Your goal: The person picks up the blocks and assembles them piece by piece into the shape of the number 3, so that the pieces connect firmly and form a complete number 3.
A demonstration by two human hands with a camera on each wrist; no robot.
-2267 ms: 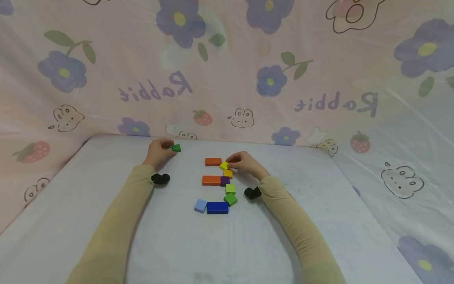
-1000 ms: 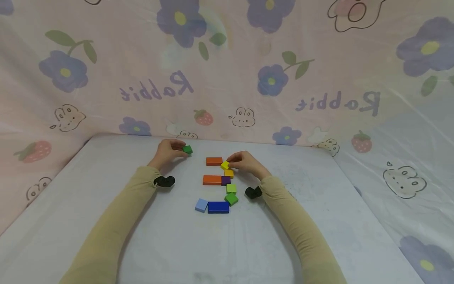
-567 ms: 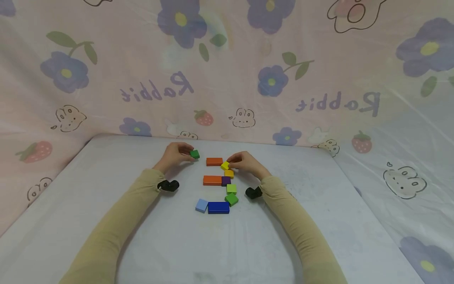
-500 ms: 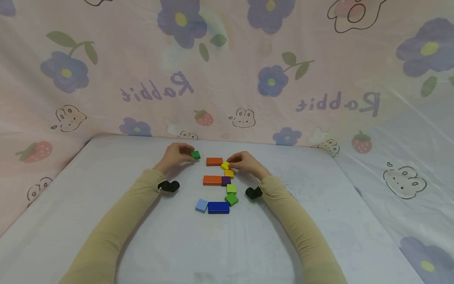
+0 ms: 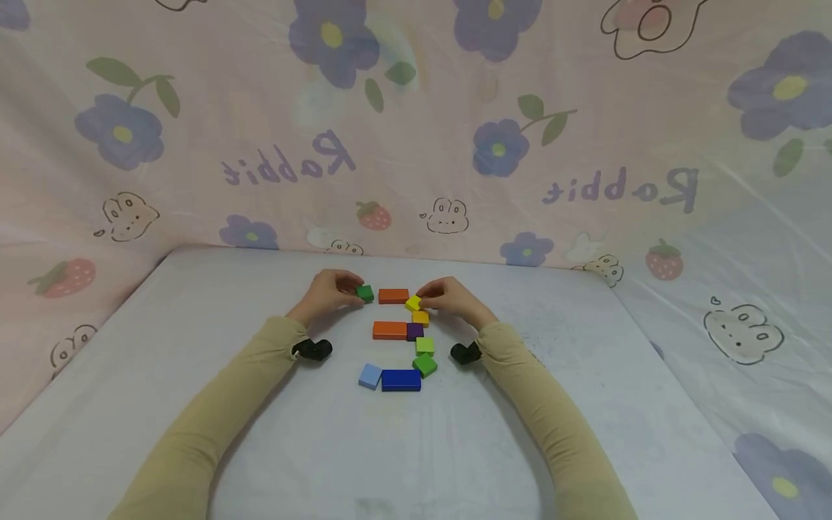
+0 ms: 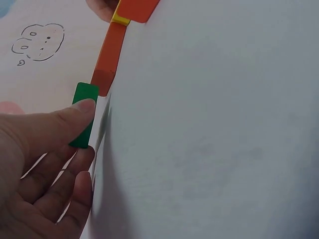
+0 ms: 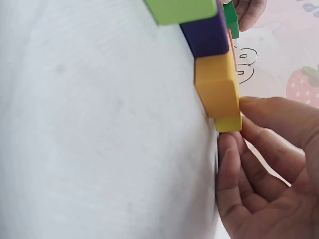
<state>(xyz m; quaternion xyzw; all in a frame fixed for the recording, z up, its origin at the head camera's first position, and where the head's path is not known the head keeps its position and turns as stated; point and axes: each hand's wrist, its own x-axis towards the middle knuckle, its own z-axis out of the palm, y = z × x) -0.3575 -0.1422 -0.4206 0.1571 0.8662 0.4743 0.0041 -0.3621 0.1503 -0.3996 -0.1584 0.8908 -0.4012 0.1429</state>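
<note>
Between thumb and fingers, my left hand (image 5: 330, 295) pinches a green block (image 6: 83, 115) just left of the far orange-red block (image 5: 393, 296). My right hand (image 5: 450, 297) has its thumb and fingers around the yellow block (image 7: 229, 123) at that orange-red block's right end. Nearer me, an orange-yellow block (image 5: 420, 318) and a purple block (image 5: 414, 332) follow, with a second orange-red block (image 5: 389, 331) running left from the purple one. A lime block (image 5: 425, 347) and a tilted green block (image 5: 425, 365) continue down to a dark blue block (image 5: 401, 380), beside a light blue block (image 5: 370, 376).
The blocks lie on a white-covered table (image 5: 364, 462). A pink patterned cloth (image 5: 416, 108) hangs behind it and along the sides. Black wrist cameras (image 5: 315, 350) sit at both cuffs.
My left hand has carried the green block rightward and toward me, up beside the left end of the far orange-red block. My right hand has stayed at the yellow block.
</note>
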